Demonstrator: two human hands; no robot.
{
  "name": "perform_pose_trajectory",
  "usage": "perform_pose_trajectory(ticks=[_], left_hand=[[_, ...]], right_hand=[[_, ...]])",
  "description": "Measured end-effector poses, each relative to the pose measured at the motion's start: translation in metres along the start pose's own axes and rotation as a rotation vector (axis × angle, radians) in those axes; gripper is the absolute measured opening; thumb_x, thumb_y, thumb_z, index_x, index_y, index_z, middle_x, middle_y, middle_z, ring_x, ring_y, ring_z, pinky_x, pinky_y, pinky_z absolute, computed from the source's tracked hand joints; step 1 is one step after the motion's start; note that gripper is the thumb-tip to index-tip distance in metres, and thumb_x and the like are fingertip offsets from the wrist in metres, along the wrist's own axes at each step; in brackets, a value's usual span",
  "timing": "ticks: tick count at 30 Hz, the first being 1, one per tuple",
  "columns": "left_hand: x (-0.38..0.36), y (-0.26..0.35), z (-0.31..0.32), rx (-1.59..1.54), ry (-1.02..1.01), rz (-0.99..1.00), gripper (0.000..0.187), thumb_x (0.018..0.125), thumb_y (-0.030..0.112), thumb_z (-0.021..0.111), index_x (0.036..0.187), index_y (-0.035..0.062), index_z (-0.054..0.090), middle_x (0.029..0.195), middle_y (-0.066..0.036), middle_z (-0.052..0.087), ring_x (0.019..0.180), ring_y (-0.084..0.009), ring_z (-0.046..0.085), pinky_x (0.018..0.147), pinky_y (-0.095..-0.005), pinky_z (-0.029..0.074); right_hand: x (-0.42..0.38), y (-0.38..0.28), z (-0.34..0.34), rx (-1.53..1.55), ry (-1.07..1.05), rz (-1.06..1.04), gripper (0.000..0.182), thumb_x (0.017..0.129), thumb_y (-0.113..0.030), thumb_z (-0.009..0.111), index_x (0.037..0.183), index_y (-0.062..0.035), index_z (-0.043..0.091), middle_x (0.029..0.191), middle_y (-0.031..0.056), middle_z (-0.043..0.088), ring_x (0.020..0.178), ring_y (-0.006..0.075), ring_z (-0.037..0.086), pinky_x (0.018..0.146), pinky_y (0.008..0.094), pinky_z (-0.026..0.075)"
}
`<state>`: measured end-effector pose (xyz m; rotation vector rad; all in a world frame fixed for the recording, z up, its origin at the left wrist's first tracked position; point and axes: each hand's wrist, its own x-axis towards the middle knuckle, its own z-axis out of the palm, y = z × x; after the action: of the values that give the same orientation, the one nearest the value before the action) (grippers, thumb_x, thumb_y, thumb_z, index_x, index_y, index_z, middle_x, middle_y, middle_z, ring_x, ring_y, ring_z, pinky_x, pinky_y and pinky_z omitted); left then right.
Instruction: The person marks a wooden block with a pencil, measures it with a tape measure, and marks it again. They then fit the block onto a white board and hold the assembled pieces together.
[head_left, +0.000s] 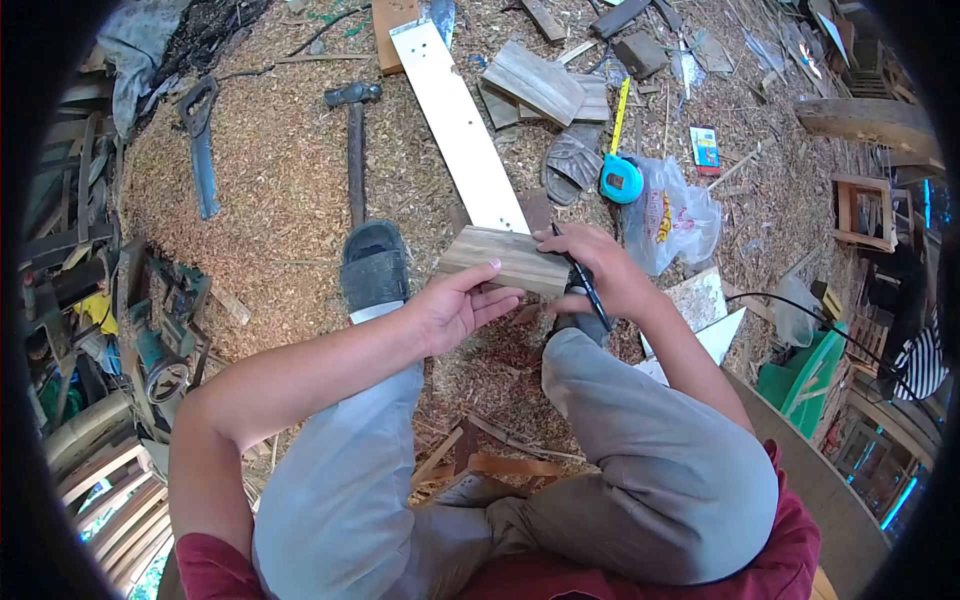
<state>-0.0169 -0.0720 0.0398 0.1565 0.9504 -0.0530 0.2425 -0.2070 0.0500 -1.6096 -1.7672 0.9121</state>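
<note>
A short wooden block (505, 260) with visible grain lies across between my two hands, just beyond my knees. My left hand (465, 305) grips its left end, thumb on top and fingers beneath. At the block's right end, my right hand (595, 265) holds it and also a black pen (588, 285), which slants down across the fingers. A long white board (460, 130) stretches away on the ground, its near end just beyond the block. The blue tape measure (621, 179), with yellow tape pulled out, rests right of the board.
A hammer (356, 150) and a handsaw (200, 150) lie at the left on wood shavings. Board offcuts (535, 82), a plastic bag (675, 215) and a small red and blue packet (704, 150) are to the right. My sandalled foot (375, 265) is left of the block.
</note>
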Motion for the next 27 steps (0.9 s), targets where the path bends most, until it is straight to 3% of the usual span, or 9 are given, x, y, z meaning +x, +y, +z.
perform_pose_trajectory(ticks=[4, 7, 10, 13, 17, 18, 21, 24, 27], left_hand=[[0.004, 0.005, -0.003, 0.040, -0.055, -0.007, 0.041, 0.108, 0.019, 0.073, 0.140, 0.0014, 0.055, 0.128, -0.014, 0.070, 0.116, -0.0293, 0.077, 0.105, -0.0429, 0.066], [0.010, 0.004, -0.014, 0.458, -0.020, 0.060, 0.056, 0.099, 0.022, 0.085, 0.139, 0.0013, 0.052, 0.121, -0.011, 0.067, 0.106, -0.0245, 0.076, 0.098, -0.0375, 0.065], [0.017, -0.001, -0.031, 1.005, 0.150, 0.384, 0.072, 0.089, 0.022, 0.096, 0.138, 0.0018, 0.047, 0.116, -0.009, 0.062, 0.096, -0.0168, 0.069, 0.088, -0.0319, 0.061], [0.018, 0.002, -0.042, 1.200, 0.310, 0.523, 0.076, 0.083, 0.021, 0.100, 0.133, 0.0005, 0.047, 0.113, -0.008, 0.060, 0.093, -0.0129, 0.064, 0.083, -0.0297, 0.058], [0.023, 0.018, -0.042, 1.360, 0.277, 0.918, 0.055, 0.084, 0.014, 0.096, 0.122, 0.0088, 0.056, 0.112, -0.005, 0.059, 0.094, -0.0160, 0.065, 0.079, -0.0306, 0.056], [0.025, 0.022, -0.044, 1.402, 0.205, 0.965, 0.041, 0.085, 0.010, 0.092, 0.113, 0.0096, 0.061, 0.108, -0.006, 0.062, 0.094, -0.0222, 0.067, 0.079, -0.0342, 0.056], [0.028, 0.032, -0.047, 1.589, 0.166, 0.967, 0.032, 0.084, 0.010, 0.090, 0.101, 0.0078, 0.063, 0.104, -0.010, 0.065, 0.098, -0.0309, 0.069, 0.080, -0.0416, 0.056], [0.028, 0.032, -0.044, 1.593, 0.173, 0.922, 0.028, 0.084, 0.008, 0.090, 0.096, 0.0065, 0.065, 0.097, -0.011, 0.066, 0.096, -0.0326, 0.068, 0.081, -0.0417, 0.054], [0.030, 0.034, -0.044, 1.581, 0.167, 0.885, 0.027, 0.083, 0.008, 0.090, 0.094, 0.0064, 0.065, 0.095, -0.011, 0.067, 0.093, -0.0322, 0.069, 0.080, -0.0424, 0.055]], right_hand=[[0.002, 0.024, 0.014, 0.010, 0.078, 0.025, 0.050, 0.080, -0.008, 0.088, 0.129, -0.0126, 0.075, 0.122, 0.0116, 0.078, 0.113, 0.0391, 0.072, 0.102, 0.0482, 0.053], [0.013, 0.040, 0.019, 0.065, 0.097, 0.078, 0.037, 0.088, -0.005, 0.082, 0.124, -0.0088, 0.077, 0.123, 0.0107, 0.080, 0.114, 0.0328, 0.074, 0.102, 0.0442, 0.055], [0.016, 0.051, 0.018, 0.120, 0.062, 0.158, 0.031, 0.088, -0.008, 0.086, 0.119, -0.0086, 0.078, 0.118, 0.0084, 0.080, 0.111, 0.0292, 0.074, 0.100, 0.0416, 0.055], [0.020, 0.061, 0.019, 0.099, 0.053, 0.163, 0.033, 0.087, -0.008, 0.088, 0.118, -0.0109, 0.080, 0.119, 0.0061, 0.081, 0.109, 0.0259, 0.073, 0.100, 0.0393, 0.055], [0.031, 0.063, 0.019, 0.086, 0.053, 0.059, 0.035, 0.084, -0.004, 0.088, 0.117, -0.0139, 0.081, 0.115, 0.0050, 0.080, 0.109, 0.0270, 0.071, 0.100, 0.0383, 0.056], [0.031, 0.063, 0.019, 0.100, 0.047, 0.060, 0.036, 0.084, -0.003, 0.088, 0.117, -0.0147, 0.081, 0.112, 0.0053, 0.079, 0.108, 0.0281, 0.071, 0.100, 0.0386, 0.056], [0.030, 0.062, 0.022, 0.107, 0.060, 0.086, 0.035, 0.084, -0.003, 0.088, 0.116, -0.0147, 0.082, 0.113, 0.0051, 0.079, 0.109, 0.0273, 0.070, 0.100, 0.0385, 0.056], [0.030, 0.062, 0.024, 0.086, 0.064, 0.087, 0.042, 0.078, 0.003, 0.089, 0.117, -0.0140, 0.082, 0.123, 0.0004, 0.082, 0.111, 0.0224, 0.072, 0.101, 0.0345, 0.055], [0.031, 0.060, 0.022, 0.066, 0.056, 0.083, 0.040, 0.081, 0.000, 0.088, 0.118, -0.0139, 0.082, 0.120, 0.0020, 0.081, 0.110, 0.0232, 0.072, 0.101, 0.0351, 0.055]])
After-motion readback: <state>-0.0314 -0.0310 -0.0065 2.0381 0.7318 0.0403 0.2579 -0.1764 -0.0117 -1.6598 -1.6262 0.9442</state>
